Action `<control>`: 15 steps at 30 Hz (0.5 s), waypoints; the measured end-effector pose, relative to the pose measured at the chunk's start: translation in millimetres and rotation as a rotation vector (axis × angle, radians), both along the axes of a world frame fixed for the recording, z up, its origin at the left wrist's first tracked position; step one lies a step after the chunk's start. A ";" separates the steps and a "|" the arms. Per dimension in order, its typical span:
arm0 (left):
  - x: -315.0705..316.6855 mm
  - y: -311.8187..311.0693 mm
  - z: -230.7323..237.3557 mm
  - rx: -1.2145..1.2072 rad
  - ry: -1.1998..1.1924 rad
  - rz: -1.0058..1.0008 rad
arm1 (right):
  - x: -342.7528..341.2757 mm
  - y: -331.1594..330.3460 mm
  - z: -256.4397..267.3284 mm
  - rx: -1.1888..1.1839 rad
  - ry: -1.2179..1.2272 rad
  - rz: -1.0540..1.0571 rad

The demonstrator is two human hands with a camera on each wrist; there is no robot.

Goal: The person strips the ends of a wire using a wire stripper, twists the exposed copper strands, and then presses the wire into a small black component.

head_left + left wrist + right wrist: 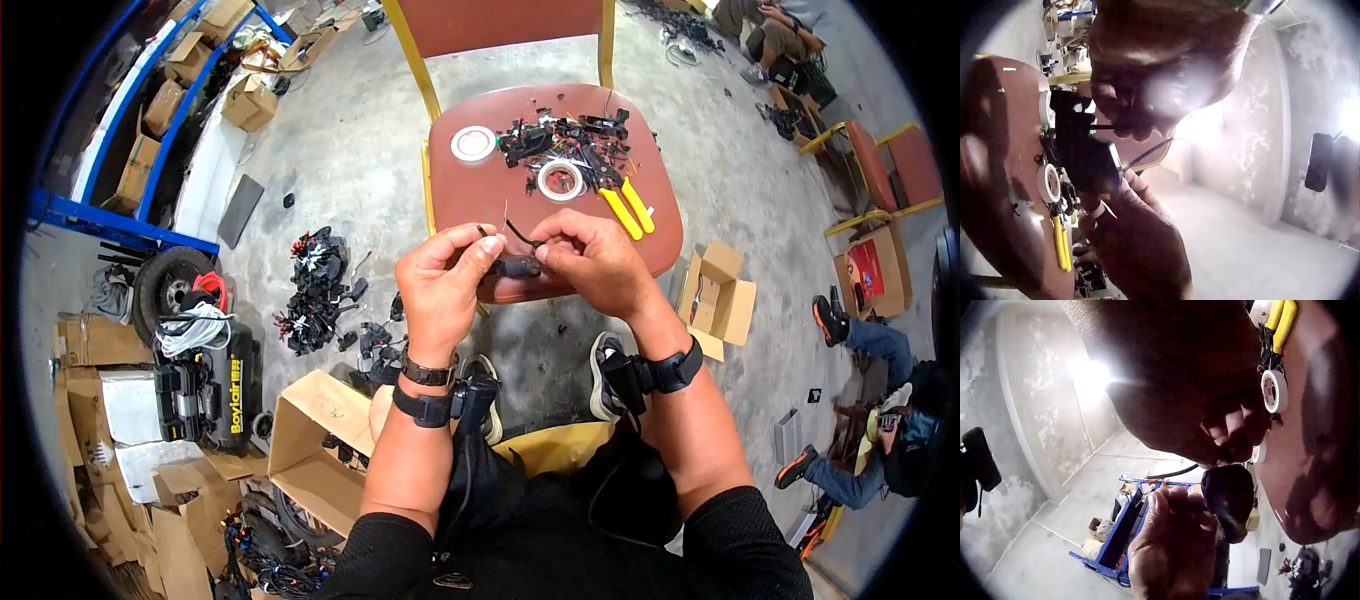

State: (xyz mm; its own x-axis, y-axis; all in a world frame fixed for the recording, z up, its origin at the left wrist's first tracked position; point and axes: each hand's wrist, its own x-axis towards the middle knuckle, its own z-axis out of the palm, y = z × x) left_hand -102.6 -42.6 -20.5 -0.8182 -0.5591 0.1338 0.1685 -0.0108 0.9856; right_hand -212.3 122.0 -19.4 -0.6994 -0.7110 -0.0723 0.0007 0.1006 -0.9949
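Over the front of the red chair seat [455, 190], both hands are raised close together. My left hand [445, 280] pinches a short dark wire end between thumb and forefinger. My right hand [597, 262] pinches a black wire [520, 236] whose thin bare end points up and left. A black plastic part [516, 267] hangs between the two hands, just below the fingertips. In the right wrist view this part [1230, 500] looks smooth and rounded. The left wrist view shows its dark body [1088, 165] in shadow, with the wire [1150, 152] curving away from it.
On the seat lie yellow-handled pliers [627, 208], two tape rolls [473, 144] and a heap of black parts [545, 140]. An open carton [720, 295] stands right of the chair, another carton [325, 430] at lower left. Black wired parts [320, 285] lie on the floor.
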 end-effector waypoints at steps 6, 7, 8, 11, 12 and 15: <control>0.9 3.3 2.1 0.038 0.040 0.000 | 8.5 -7.5 5.8 -0.003 -0.014 0.019; 0.9 3.0 1.9 0.035 0.045 -0.005 | 9.3 -8.6 6.3 -0.020 -0.054 0.016; 1.1 2.4 2.0 0.036 0.035 -0.011 | 9.6 -9.5 6.8 -0.030 -0.047 0.023; 1.1 1.0 1.0 0.049 0.022 -0.018 | 8.8 -12.3 4.0 -0.039 0.085 0.031; 0.3 1.8 0.1 0.061 0.028 -0.014 | 7.7 -12.9 -1.2 -0.027 0.202 0.025; 1.4 0.8 1.6 0.094 0.010 -0.025 | 6.6 -15.3 -5.8 -0.020 0.316 0.023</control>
